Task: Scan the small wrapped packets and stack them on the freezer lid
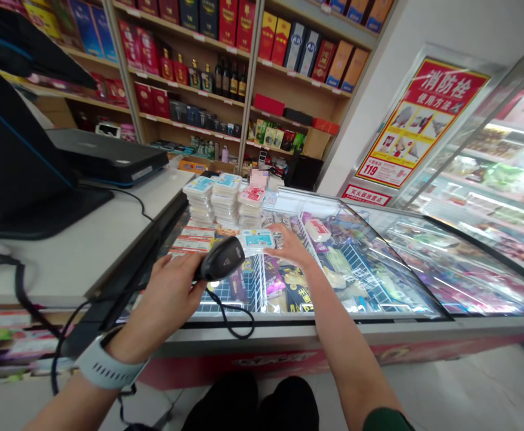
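Note:
My left hand (172, 293) is wrapped round a black handheld scanner (224, 257), whose head points right. Just beyond the scanner head, my right hand (286, 242) grips a flat clear pack with a blue label (258, 239) by its right end, above the freezer's glass. Behind it, three stacks of similar packs stand side by side on the glass: a left stack with a blue label on top (200, 200), a middle one, also blue (226, 197), and a right one topped with a red label (251, 203). One red-labelled pack (317, 230) lies apart to the right.
A chest freezer (414, 328) with baskets of bagged goods spans the front. The white counter (109, 233) at left bears a black screen stand (15, 149) and a flat black device (109, 157). Cables hang at the lower left. Shelves of boxes and bottles rise behind.

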`<state>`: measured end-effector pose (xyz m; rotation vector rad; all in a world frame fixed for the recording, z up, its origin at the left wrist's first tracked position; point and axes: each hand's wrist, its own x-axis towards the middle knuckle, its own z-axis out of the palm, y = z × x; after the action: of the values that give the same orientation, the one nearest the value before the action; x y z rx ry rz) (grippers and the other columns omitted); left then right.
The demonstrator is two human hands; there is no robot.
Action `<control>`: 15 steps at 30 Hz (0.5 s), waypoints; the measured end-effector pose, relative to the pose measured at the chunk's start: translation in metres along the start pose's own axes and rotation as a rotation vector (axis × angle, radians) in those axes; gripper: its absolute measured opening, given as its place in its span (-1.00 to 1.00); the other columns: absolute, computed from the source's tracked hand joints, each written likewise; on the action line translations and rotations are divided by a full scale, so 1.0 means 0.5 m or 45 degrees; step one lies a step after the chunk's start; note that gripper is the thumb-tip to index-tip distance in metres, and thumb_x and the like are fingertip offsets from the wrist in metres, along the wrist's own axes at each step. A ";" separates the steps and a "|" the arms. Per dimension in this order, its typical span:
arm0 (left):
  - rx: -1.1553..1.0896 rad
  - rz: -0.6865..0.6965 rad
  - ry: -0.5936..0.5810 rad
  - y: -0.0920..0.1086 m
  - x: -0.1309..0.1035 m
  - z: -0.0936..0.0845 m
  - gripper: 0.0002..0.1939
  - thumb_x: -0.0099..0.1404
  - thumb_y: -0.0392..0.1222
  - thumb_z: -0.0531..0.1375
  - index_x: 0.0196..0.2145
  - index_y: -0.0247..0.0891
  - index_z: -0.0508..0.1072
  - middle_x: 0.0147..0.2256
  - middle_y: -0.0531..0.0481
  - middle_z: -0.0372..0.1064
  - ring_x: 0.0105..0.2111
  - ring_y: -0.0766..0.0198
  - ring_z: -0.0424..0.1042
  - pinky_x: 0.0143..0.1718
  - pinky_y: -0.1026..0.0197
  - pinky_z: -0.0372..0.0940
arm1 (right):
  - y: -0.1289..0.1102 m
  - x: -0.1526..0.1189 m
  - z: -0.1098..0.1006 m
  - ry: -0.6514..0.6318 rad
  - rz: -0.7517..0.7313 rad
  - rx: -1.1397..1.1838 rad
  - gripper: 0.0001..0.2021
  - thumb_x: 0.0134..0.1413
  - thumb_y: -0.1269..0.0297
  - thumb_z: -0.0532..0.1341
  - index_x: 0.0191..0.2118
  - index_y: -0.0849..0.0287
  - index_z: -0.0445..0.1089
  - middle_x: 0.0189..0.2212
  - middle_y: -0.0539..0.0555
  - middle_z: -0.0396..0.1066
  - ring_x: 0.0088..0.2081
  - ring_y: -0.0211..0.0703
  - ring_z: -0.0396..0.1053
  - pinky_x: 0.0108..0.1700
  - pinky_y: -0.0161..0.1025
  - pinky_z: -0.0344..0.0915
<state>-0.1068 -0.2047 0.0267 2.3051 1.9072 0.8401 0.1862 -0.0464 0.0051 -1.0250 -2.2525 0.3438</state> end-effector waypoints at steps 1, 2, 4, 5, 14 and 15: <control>-0.006 0.001 -0.003 0.006 0.004 0.000 -0.62 0.25 -0.19 0.04 -0.01 -0.26 0.42 -0.02 -0.26 0.53 0.05 -0.12 0.47 0.22 -0.20 0.12 | 0.003 -0.003 -0.002 0.054 -0.004 -0.047 -0.42 0.02 0.03 0.42 0.11 0.17 0.33 0.08 0.19 0.44 0.13 0.04 0.40 0.21 0.01 0.28; -0.012 0.001 -0.004 0.013 0.009 0.000 -0.63 0.25 -0.19 0.05 -0.01 -0.25 0.42 -0.02 -0.26 0.53 0.06 -0.11 0.47 0.22 -0.19 0.11 | 0.006 -0.007 -0.005 0.121 -0.010 -0.107 -0.42 0.00 0.00 0.43 0.08 0.16 0.34 0.06 0.19 0.45 0.12 0.06 0.40 0.21 0.03 0.27; -0.032 -0.001 0.000 0.029 0.021 0.000 -0.63 0.26 -0.20 0.05 -0.01 -0.25 0.42 -0.02 -0.25 0.53 0.05 -0.10 0.46 0.23 -0.17 0.09 | 0.012 -0.011 -0.011 0.287 -0.030 -0.240 -0.40 -0.02 -0.06 0.42 0.07 0.15 0.34 0.03 0.20 0.46 0.10 0.11 0.40 0.25 0.11 0.22; -0.051 -0.001 0.009 0.039 0.028 -0.001 -0.63 0.26 -0.20 0.05 0.00 -0.24 0.41 -0.02 -0.24 0.53 0.06 -0.09 0.46 0.24 -0.17 0.08 | 0.015 -0.013 -0.015 0.387 -0.046 -0.306 -0.39 -0.01 -0.09 0.41 0.07 0.15 0.33 0.02 0.21 0.47 0.10 0.13 0.40 0.28 0.16 0.16; -0.261 0.001 0.106 0.141 0.103 0.004 -0.76 0.26 -0.17 0.06 -0.17 -0.24 0.42 -0.19 -0.16 0.53 -0.09 -0.04 0.47 0.02 -0.01 0.24 | 0.007 -0.021 -0.048 1.176 -0.138 -0.737 -0.46 0.20 -0.10 0.24 0.11 0.17 0.21 0.07 0.31 0.43 0.17 0.09 0.37 0.38 0.31 -0.11; -0.282 0.006 0.105 0.149 0.109 0.006 -0.77 0.26 -0.16 0.06 -0.18 -0.24 0.42 -0.22 -0.16 0.52 -0.11 -0.03 0.47 -0.02 0.01 0.25 | 0.007 -0.021 -0.049 1.222 -0.134 -0.760 -0.45 0.20 -0.12 0.24 0.10 0.17 0.20 0.07 0.32 0.43 0.17 0.10 0.37 0.37 0.32 -0.10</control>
<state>-0.0330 -0.1721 0.0711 2.1777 1.7376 1.1016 0.2094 -0.0525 0.0175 -1.0269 -1.4993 -0.7677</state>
